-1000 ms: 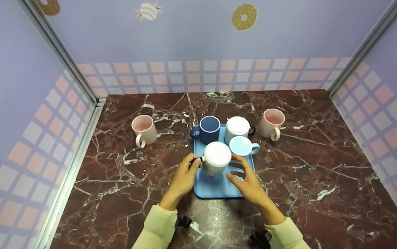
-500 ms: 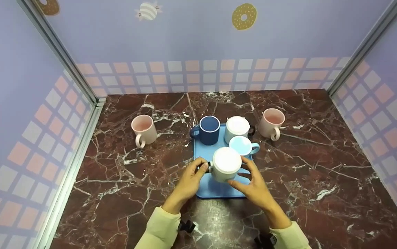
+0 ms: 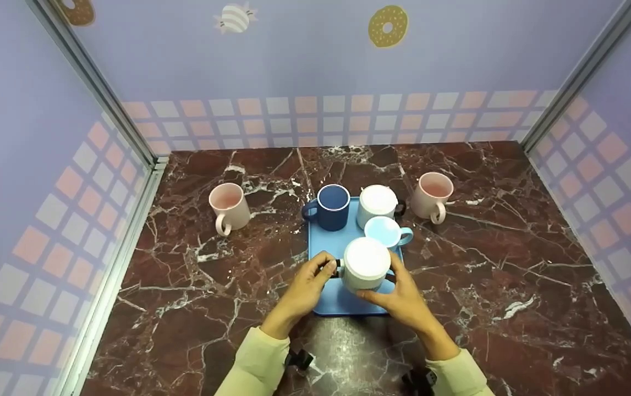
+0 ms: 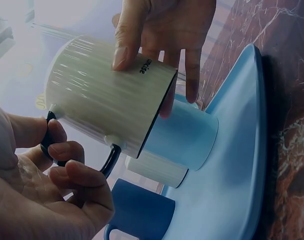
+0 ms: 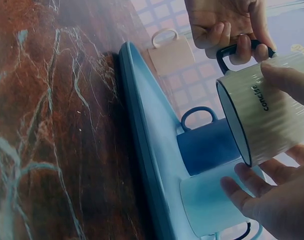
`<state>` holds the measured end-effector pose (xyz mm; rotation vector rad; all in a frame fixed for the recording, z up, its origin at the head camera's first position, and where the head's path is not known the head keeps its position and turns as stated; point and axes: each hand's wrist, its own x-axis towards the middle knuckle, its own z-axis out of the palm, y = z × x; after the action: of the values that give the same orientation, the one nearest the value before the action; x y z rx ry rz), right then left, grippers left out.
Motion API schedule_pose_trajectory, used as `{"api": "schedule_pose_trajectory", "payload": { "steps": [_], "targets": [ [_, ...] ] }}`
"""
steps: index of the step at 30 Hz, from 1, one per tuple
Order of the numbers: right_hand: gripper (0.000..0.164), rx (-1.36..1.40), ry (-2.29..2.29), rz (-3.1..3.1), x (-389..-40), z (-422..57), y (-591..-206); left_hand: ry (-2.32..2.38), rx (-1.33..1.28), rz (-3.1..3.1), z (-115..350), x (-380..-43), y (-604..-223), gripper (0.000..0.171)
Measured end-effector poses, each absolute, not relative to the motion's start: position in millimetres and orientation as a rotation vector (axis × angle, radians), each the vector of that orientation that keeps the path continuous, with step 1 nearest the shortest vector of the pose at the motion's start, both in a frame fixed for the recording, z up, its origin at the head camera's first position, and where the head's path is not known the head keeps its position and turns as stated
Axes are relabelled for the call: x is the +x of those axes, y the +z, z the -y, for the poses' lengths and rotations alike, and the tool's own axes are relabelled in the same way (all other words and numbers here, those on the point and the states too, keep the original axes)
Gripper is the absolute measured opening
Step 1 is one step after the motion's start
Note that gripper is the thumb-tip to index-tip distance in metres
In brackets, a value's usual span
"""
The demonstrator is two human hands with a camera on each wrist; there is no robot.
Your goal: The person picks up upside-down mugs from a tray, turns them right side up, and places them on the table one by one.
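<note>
Over the front part of the blue tray (image 3: 343, 302), a white ribbed mug (image 3: 366, 269) is held between both hands. My left hand (image 3: 305, 289) pinches its black handle (image 4: 110, 161) with thumb and fingers. My right hand (image 3: 407, 300) holds the opposite side, thumb on the wall by the word "concise" and fingers around the far side. The mug's dark-edged end faces down to the tray, its plain white end up. Just behind it on the tray stand a light blue mug (image 3: 383, 232), a second white mug (image 3: 377, 206) and a dark blue mug (image 3: 333, 209).
One pink mug (image 3: 229, 209) stands on the marbled table (image 3: 183, 330) to the left of the tray. Another pink mug (image 3: 432, 198) is close to the tray's back right corner. Patterned panels (image 3: 315, 60) enclose the table at the back and sides.
The held white mug has moved right and toward me, with both hands following. My right fingers have closed in around its side. The other mugs and the tray have stayed put.
</note>
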<state>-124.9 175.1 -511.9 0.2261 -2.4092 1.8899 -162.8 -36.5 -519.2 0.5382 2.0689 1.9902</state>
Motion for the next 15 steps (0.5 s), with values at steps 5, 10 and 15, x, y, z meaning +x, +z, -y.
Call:
{"api": "schedule_pose_trajectory", "payload": {
  "steps": [5, 10, 15],
  "targets": [
    [0.088, 0.252, 1.891, 2.378, -127.1, -172.3, -515.6, 1.989, 0.535, -2.064, 34.4, -164.1, -520.8, 0.03],
    [0.085, 0.239, 1.877, 2.334, -127.7, -169.3, -517.6, 1.987, 0.545, -2.119, 35.3, -165.0, -522.3, 0.03],
    [0.084, 0.228, 1.876, 2.309, -128.0, -168.4, -517.8, 1.875, 0.573, -2.321, 38.4, -165.7, -522.2, 0.022]
  ]
}}
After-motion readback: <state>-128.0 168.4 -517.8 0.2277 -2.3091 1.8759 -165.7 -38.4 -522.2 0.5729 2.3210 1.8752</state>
